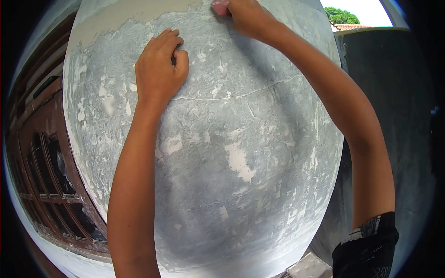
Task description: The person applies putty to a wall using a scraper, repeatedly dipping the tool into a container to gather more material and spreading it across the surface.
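Note:
A grey, patchy wall (208, 134) with peeled white spots and thin cracks fills the middle of the view. My left hand (160, 67) lies against it, palm down, fingers loosely bent and thumb apart, holding nothing. Higher up, near the top edge, my right hand (250, 18) is closed around a small pink hand tool (220, 6). Only the end of that tool shows, right at the wall's surface; the rest is hidden in the fist. Close by, a smooth beige coating (134, 11) borders the rough grey part with a ragged edge.
At the left stands a brown wooden frame with dark panes (51, 162). A dark panel (389, 116) rises on the right, with a green tree (341, 16) and roof tiles beyond it. A pale block (309, 267) sits low near the wall's foot.

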Demonstrator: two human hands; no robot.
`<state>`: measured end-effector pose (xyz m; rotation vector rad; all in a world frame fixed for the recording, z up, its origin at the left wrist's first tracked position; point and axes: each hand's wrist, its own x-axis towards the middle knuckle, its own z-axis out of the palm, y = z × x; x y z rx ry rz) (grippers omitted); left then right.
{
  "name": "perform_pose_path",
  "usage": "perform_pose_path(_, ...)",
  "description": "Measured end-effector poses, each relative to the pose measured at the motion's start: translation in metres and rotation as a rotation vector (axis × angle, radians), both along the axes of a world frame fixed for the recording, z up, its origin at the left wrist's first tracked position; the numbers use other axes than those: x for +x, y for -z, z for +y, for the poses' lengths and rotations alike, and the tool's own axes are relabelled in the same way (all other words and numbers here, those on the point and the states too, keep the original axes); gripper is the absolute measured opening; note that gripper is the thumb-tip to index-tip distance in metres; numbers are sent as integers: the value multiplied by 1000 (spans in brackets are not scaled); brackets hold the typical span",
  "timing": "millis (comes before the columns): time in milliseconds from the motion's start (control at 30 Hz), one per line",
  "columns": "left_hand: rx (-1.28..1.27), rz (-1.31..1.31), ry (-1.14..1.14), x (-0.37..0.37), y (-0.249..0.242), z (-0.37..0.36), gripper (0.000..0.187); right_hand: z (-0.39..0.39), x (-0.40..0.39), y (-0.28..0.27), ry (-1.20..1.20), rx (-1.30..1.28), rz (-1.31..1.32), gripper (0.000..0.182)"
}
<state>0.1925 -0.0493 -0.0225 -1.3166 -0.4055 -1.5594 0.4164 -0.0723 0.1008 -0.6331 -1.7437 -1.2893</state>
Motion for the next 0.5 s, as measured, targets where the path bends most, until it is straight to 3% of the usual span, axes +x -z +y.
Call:
perform_pose_path(67, -2, -4, 3, 0, -1, -1, 30, -17, -12, 33, -116, 0, -42, 11)
perform_pose_path(233, 17, -4, -19, 0, -1, 3, 30, -24, -5, -41, -85, 61, 270, 31)
perform_pose_path(333, 15, 0, -20, -1, -1, 2, 30, -17, 0, -58, -106, -24, 360, 24)
perform_pose_path(400, 11, 0, -22, -1, -1, 1, 30, -5, 2, -43, 60, -67, 165, 14)
perform_pose_path(433, 6, -3, -18, 0, 0, 2, 30, 10, 7, -32, 22, 100, -63, 8)
perform_pose_path(500, 3, -2, -6, 0, 0, 0, 30, -11, -8, 16, -54, -56, -161, 10)
